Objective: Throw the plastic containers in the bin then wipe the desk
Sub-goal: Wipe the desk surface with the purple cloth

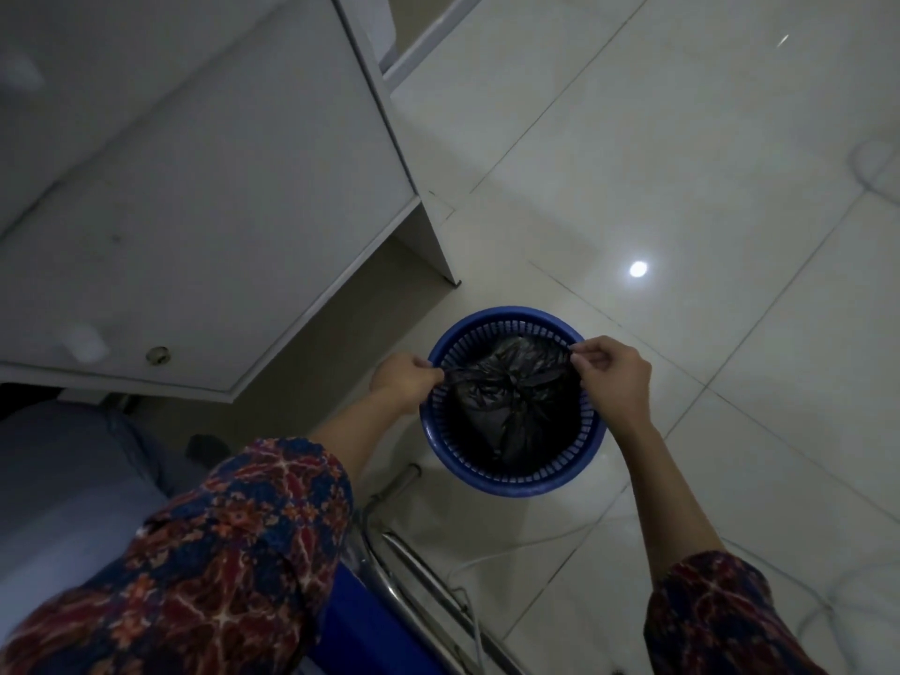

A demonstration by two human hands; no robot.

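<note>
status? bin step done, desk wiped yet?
Done: unclear; no plastic containers in view, and the black bag hides the contents of the blue bin. In hand: left hand and right hand each pinch the bag's edge over the bin. Left: wiping the desk; no cloth visible.

The black bag (506, 406) hides whatever the bin (511, 484) perhaps holds.

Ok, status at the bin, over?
Left hand and right hand each pinch the black bag edge over the blue bin. No containers in view. Nothing blocking.
</note>
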